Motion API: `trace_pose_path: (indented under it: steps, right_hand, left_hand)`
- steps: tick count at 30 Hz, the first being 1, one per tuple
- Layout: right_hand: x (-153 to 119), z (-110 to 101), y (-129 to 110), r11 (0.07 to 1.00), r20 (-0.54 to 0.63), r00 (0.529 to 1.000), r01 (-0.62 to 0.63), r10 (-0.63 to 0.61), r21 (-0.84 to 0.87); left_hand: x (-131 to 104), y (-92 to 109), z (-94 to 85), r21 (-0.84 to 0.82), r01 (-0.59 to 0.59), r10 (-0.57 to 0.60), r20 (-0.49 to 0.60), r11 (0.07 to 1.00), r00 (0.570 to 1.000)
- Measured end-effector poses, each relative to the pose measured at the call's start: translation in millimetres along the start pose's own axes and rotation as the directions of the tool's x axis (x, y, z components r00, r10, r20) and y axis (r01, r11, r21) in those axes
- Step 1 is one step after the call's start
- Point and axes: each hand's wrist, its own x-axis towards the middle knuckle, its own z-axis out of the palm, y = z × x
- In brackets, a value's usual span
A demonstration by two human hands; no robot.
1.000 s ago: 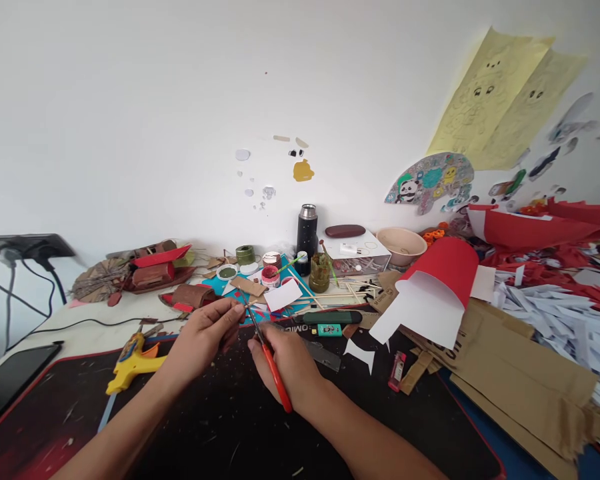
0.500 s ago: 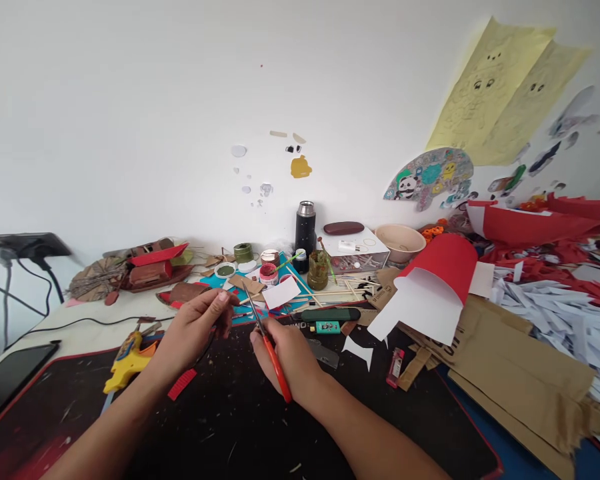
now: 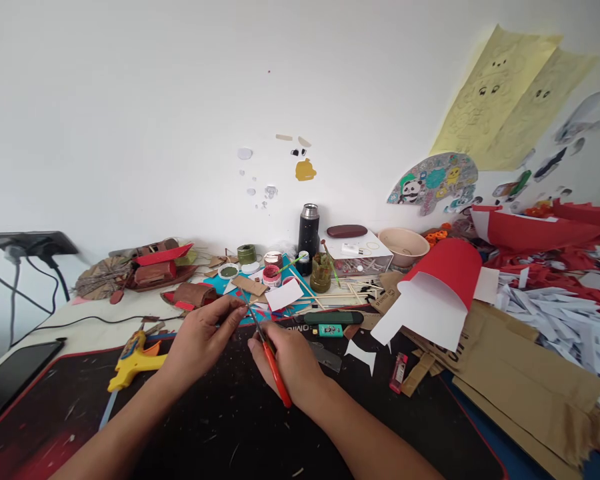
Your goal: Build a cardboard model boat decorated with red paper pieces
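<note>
My right hand (image 3: pixel 295 363) is closed around a pair of scissors (image 3: pixel 276 375) with orange-red handles, the blades pointing up and away. My left hand (image 3: pixel 207 337) is closed, thumb and forefinger pinched beside the scissor blades; whatever is between those fingertips is too small to make out. Just beyond the blades lie a strip of brown cardboard (image 3: pixel 250 286) and a white paper rectangle (image 3: pixel 285 295). A yellow glue gun (image 3: pixel 136 361) rests to the left of my left forearm.
Paint pots, a red one (image 3: pixel 271 275) among them, and a black flask (image 3: pixel 309 230) stand near the wall. A curved red-and-white paper piece (image 3: pixel 447 273), cardboard (image 3: pixel 520 373) and a pink lighter (image 3: pixel 399 373) lie at right. Brown model boats (image 3: pixel 155 272) sit at back left.
My left hand has moved right, bringing its pinched fingertips up to the scissor blades. The small red strip on the mat no longer shows by my left forearm. The view has shifted slightly.
</note>
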Motion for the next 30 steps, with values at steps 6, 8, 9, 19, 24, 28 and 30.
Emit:
trace_pose_path:
  steps: [6,8,9,19,24,28,30]
  right_hand:
    - [-1,-1,2,1.0,0.023,0.999,0.023,-0.023,0.008]
    - [-1,-1,3,1.0,0.023,0.999,0.027,-0.027,0.004]
    - [-1,-1,3,1.0,0.023,0.999,0.027,-0.027,0.003]
    - [-2,-3,0,0.999,0.032,0.999,0.004,-0.005,0.04]
    - [-3,-4,-5,0.998,0.033,0.999,-0.041,0.039,0.054]
    - [-2,1,-7,0.998,-0.006,0.998,-0.058,0.058,-0.005]
    - [-1,2,-7,0.998,-0.004,0.998,-0.059,0.059,-0.001]
  left_hand:
    - [0,1,-0.8,0.007,0.0,-0.001,0.008,1.0,1.0]
    - [-1,0,-1.1,-0.001,-0.001,0.001,0.012,1.0,1.0]
    - [-1,0,-1.3,-0.004,-0.001,0.001,0.011,1.0,1.0]
    - [-1,0,-0.6,-0.006,0.012,-0.012,0.003,1.0,1.0]
    - [-3,0,1.5,0.005,0.001,-0.001,-0.017,1.0,1.0]
    - [-3,2,3.1,0.045,0.005,-0.002,-0.063,0.999,0.998]
    - [-2,1,3.7,0.042,0.013,-0.011,-0.061,0.999,0.998]
